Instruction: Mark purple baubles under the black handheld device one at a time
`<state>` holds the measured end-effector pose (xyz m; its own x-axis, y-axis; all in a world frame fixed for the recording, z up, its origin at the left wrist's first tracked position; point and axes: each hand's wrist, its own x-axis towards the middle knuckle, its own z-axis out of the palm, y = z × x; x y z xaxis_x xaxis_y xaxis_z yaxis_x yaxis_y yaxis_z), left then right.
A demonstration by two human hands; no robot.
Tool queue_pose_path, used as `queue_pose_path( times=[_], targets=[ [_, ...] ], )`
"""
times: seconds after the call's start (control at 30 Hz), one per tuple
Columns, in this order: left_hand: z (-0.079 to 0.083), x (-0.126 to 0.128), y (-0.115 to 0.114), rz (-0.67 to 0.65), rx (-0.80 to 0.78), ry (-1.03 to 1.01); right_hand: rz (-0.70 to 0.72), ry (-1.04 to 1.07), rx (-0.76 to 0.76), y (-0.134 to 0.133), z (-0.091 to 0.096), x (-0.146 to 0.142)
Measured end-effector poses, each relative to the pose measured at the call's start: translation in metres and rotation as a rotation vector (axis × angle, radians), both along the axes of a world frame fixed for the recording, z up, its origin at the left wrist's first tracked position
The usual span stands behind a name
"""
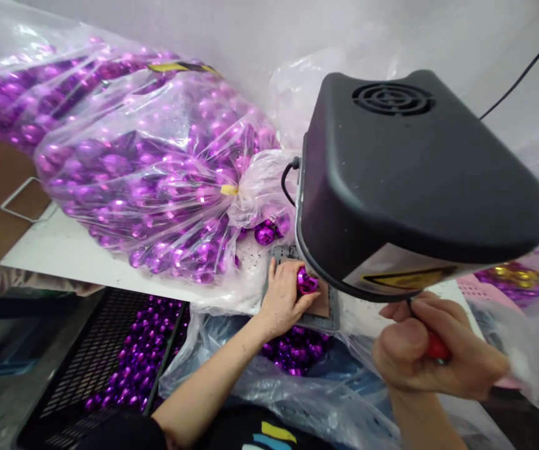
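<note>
Mid-frame, a white table stands before pale wall; left hand holds a purple mirror ball, right hand grips, seemingly, a red handle.

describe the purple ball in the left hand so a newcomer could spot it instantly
Start at the big black housing on the right, then look beside its lower left edge, above the gray plate. There the left hand holds a shiny purple ball. Unlike the other purple balls in view, this one is in a hand.
</note>
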<state>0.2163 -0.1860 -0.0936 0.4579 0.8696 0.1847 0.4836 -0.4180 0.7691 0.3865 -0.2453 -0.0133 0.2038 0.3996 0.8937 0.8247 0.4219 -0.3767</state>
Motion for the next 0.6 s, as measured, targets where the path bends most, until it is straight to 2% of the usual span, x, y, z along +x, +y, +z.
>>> queue_pose_path(
  times=[0.07, 0.13, 0.27, 0.43, 0.53, 0.6],
  targets=[
    [0.000, 0.000, 0.000, -0.002, -0.001, -0.004, -0.035, 0.012, 0.143, 0.007, -0.005, -0.003],
    [0.000, 0.001, -0.001, -0.002, 0.003, -0.002, -0.049, 0.024, 0.196, 0.011, -0.009, -0.005],
    [-0.001, 0.002, -0.001, -0.007, 0.017, 0.007, -0.049, 0.030, 0.141, 0.009, -0.012, -0.008],
    [-0.004, 0.003, -0.001, 0.010, 0.022, -0.032, -0.098, 0.099, 0.177, 0.010, -0.016, -0.013],
    [-0.004, 0.002, -0.002, 0.024, 0.020, -0.049, -0.072, 0.146, 0.171, 0.014, -0.031, -0.012],
    [-0.003, 0.002, -0.002, 0.028, 0.025, -0.057, -0.035, 0.157, 0.086, 0.014, -0.045, -0.010]
  ],
)
